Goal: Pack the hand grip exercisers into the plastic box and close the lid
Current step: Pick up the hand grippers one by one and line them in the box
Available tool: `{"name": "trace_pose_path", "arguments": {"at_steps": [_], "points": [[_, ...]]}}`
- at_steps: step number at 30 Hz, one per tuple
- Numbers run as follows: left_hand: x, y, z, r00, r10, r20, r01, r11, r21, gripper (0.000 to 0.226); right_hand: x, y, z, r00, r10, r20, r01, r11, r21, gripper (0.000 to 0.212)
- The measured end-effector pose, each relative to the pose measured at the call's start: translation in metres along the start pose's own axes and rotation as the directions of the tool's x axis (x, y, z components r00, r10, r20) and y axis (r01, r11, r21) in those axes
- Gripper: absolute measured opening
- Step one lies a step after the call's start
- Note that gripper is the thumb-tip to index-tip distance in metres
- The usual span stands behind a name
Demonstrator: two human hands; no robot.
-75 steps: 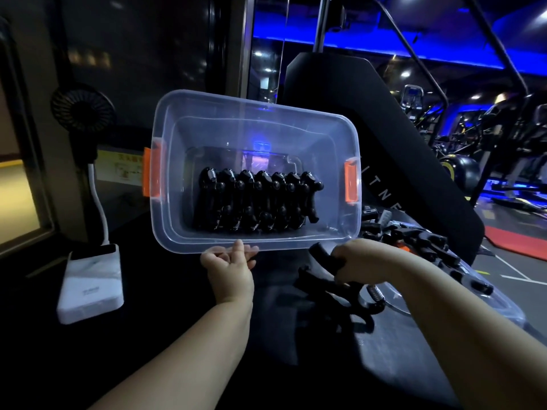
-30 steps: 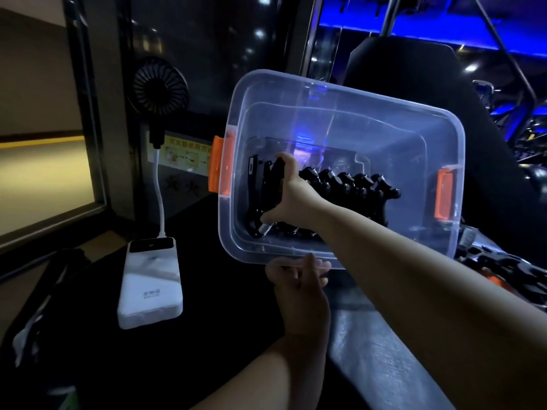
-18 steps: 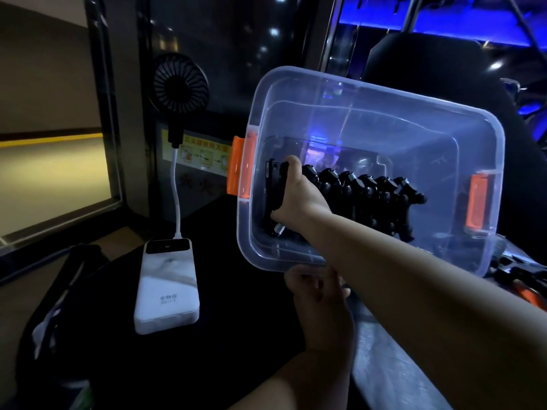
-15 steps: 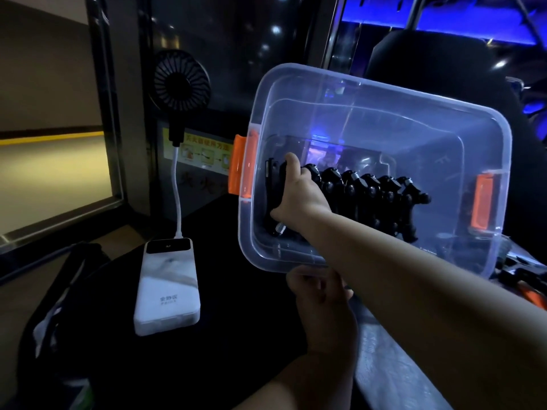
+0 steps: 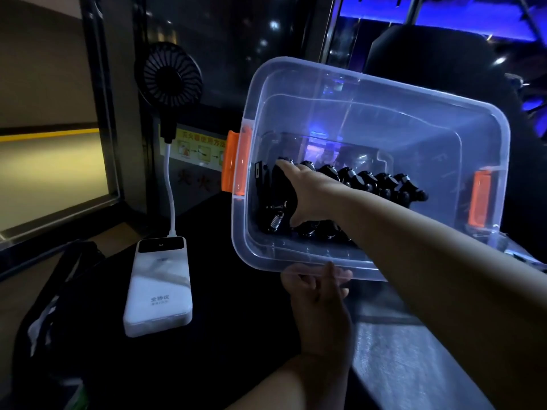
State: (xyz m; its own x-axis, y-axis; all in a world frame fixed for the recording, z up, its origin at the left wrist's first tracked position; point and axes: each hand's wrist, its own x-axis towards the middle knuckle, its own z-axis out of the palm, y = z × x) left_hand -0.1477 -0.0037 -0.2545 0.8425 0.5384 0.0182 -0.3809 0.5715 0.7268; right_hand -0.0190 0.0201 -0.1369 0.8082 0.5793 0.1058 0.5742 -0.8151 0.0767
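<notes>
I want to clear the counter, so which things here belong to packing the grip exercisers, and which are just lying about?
Belongs to the job:
clear plastic box
row of hand grip exercisers
left hand at the box's rim
right hand inside the box

Just lying about:
white power bank
small black fan

Dark tabletop [image 5: 236, 335], white power bank [image 5: 158, 287] lying flat on it, black bag [image 5: 59, 306] left of the power bank

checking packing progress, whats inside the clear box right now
A row of black hand grips and the right hand placing one. The arm covers part of the row.
</notes>
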Motion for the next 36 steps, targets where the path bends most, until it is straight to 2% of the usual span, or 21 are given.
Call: {"name": "trace_pose_path", "arguments": {"at_steps": [5,9,14,17,19,22,26,31,33,36], "points": [[0.000,-0.002,-0.001,1.000,0.009,-0.010,-0.008,1.000,0.019,0.017,0.001,0.003,0.002,0.989,-0.015,-0.144,-0.011,0.984,-0.177,0.111],[0.000,-0.003,-0.001,1.000,0.018,-0.023,-0.017,0.999,0.040,0.019,0.004,0.013,0.002,0.963,-0.154,-0.223,0.062,0.926,-0.371,0.101],[0.003,-0.003,-0.003,0.990,0.094,-0.107,-0.084,0.992,0.094,0.028,0.012,0.022,0.007,0.960,-0.247,-0.130,0.169,0.885,-0.435,0.098],[0.004,-0.002,-0.004,0.986,0.079,-0.148,-0.071,0.996,0.052,0.026,0.016,0.021,0.011,0.955,-0.274,-0.114,0.198,0.875,-0.442,0.097],[0.005,-0.005,-0.006,0.981,0.105,-0.164,-0.089,0.990,0.106,0.024,0.019,0.018,0.012,0.952,-0.285,-0.115,0.200,0.859,-0.471,0.097],[0.006,-0.009,-0.009,0.979,0.133,-0.157,-0.105,0.979,0.176,0.024,0.024,0.010,0.016,0.946,-0.291,-0.144,0.177,0.834,-0.523,0.096],[0.009,-0.009,-0.007,0.982,0.130,-0.140,-0.109,0.982,0.153,0.024,0.030,0.008,0.022,0.938,-0.302,-0.172,0.165,0.823,-0.544,0.088],[0.008,-0.011,-0.009,0.985,0.113,-0.127,-0.103,0.991,0.087,0.022,0.030,0.010,0.026,0.912,-0.381,-0.150,0.229,0.779,-0.584,0.078],[0.008,-0.010,-0.009,0.987,0.107,-0.122,-0.100,0.993,0.062,0.021,0.029,0.009,0.027,0.914,-0.386,-0.127,0.245,0.772,-0.586,0.078],[0.010,-0.012,-0.009,0.985,0.117,-0.127,-0.108,0.991,0.073,0.022,0.030,0.005,0.026,0.919,-0.392,-0.027,0.294,0.732,-0.615,0.062]]}}
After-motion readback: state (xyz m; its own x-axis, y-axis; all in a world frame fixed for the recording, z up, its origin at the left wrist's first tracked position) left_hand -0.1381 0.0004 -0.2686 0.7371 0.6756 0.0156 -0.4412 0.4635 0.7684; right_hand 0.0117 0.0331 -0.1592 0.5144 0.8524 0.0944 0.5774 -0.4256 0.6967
